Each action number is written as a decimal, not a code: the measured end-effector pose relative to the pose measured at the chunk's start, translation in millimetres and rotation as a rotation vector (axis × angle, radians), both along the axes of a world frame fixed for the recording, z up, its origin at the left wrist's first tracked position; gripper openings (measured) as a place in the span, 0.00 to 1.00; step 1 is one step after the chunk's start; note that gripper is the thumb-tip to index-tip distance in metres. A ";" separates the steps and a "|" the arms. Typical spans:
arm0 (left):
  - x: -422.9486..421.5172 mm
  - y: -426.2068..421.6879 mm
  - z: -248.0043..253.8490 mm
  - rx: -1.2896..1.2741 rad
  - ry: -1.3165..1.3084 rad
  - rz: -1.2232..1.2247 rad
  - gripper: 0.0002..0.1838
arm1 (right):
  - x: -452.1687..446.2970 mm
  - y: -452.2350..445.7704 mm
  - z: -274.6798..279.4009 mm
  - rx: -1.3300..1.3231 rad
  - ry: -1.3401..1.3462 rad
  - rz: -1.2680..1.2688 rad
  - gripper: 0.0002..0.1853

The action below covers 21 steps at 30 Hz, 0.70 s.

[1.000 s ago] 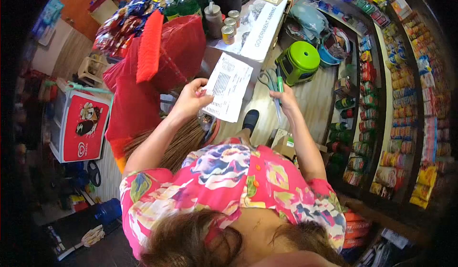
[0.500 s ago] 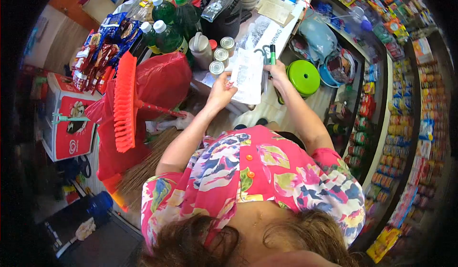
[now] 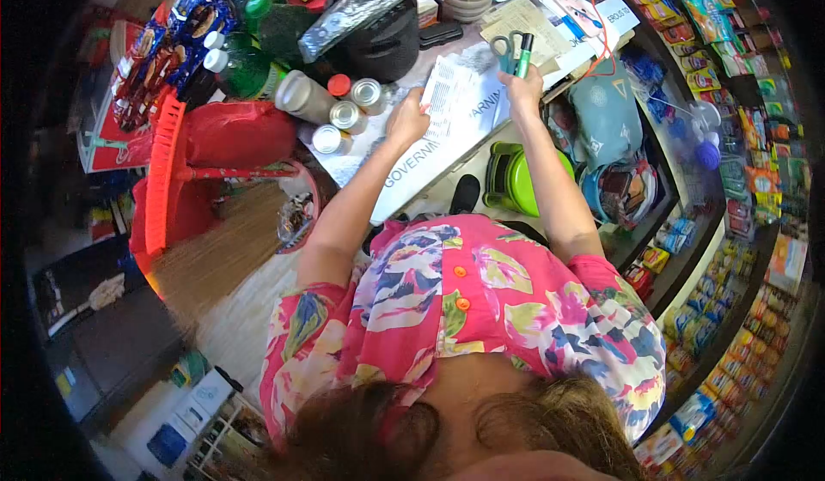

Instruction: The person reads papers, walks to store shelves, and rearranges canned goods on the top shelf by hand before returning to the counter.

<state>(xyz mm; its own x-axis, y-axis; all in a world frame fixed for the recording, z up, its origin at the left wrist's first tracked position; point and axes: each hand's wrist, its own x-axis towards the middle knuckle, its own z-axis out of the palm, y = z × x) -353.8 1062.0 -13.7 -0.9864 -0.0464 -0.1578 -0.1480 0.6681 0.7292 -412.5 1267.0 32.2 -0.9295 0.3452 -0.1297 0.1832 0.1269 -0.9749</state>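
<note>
A printed white paper (image 3: 443, 91) is pinched at its left edge by my left hand (image 3: 408, 120), just above the lettered white tabletop (image 3: 411, 170). My right hand (image 3: 524, 94) is closed around a green marker (image 3: 523, 60) with a dark cap, pointing up. Grey-teal scissor handles (image 3: 504, 46) stick out beside the marker from the same hand; the blades are hidden. Left of my left hand stand several tins (image 3: 347, 117) and a grey-lidded container (image 3: 302, 96).
Green bottles (image 3: 245, 73) and a black bin (image 3: 378, 43) stand at the back left. A phone (image 3: 574, 10) and brown papers (image 3: 520, 26) lie at the back right. A green stool (image 3: 521, 180) is below the right arm. A red broom (image 3: 163, 176) leans left; stocked shelves (image 3: 713, 283) line the right.
Both hands have moved forward over the tabletop, the left with the paper, the right with the marker and scissors. The camera view has shifted, showing more of the tabletop.
</note>
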 end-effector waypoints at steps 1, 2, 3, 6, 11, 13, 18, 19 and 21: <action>0.9 15.0 4.0 -0.012 0.017 -0.019 0.26 | 8.8 9.0 3.2 -0.022 -0.005 0.014 0.12; -8.5 30.3 9.2 0.001 -0.064 0.039 0.26 | -0.7 10.8 -9.1 -0.111 -0.008 0.040 0.12; -18.6 44.5 8.0 0.013 -0.046 0.042 0.25 | -6.5 14.2 -14.0 -0.123 -0.103 0.072 0.13; -46.3 76.6 0.9 0.034 0.045 0.032 0.23 | -18.0 16.0 -19.3 -0.242 -0.203 0.104 0.12; -76.7 105.7 20.1 0.066 0.063 0.024 0.26 | -48.4 21.8 -30.4 -0.414 -0.009 0.029 0.13; -95.9 107.1 17.2 0.006 0.016 0.037 0.30 | -69.7 23.1 -40.6 -0.304 -0.004 0.047 0.13; -87.0 104.6 26.5 -0.014 0.141 0.163 0.32 | -84.4 38.2 -52.4 0.164 -0.127 0.197 0.19; -82.0 99.5 21.0 0.000 0.196 0.154 0.31 | -82.0 38.4 -44.7 0.243 -0.109 0.198 0.20; -65.1 87.0 8.7 0.036 0.301 0.139 0.31 | -83.5 41.2 -46.5 0.318 -0.075 0.218 0.22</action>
